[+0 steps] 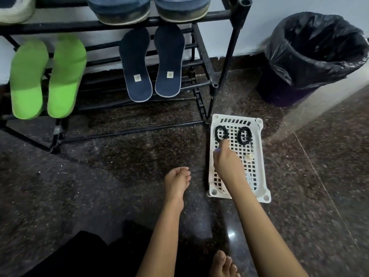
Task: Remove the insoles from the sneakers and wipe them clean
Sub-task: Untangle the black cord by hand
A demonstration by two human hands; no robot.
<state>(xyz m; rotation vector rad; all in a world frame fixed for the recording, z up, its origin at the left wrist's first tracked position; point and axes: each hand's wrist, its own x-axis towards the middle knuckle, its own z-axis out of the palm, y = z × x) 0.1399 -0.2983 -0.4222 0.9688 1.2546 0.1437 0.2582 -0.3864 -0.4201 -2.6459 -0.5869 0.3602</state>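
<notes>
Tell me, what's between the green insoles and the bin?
The head view shows two navy insoles propped on the shoe rack, between the green insoles and the bin.

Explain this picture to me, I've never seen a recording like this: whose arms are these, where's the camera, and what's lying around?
There is no machine here: one camera worn on a person's head looks down at their own bare arms. The left hand hangs loosely curled over the dark stone floor, holding nothing. The right hand reaches onto a white slotted basket, fingertips at the left black coil of two, perhaps laces; pinching or only touching, I cannot tell. Against the black shoe rack lean two green insoles and two navy insoles. On the shelf above sit shoes, and a bin with a black liner stands at the right.
</notes>
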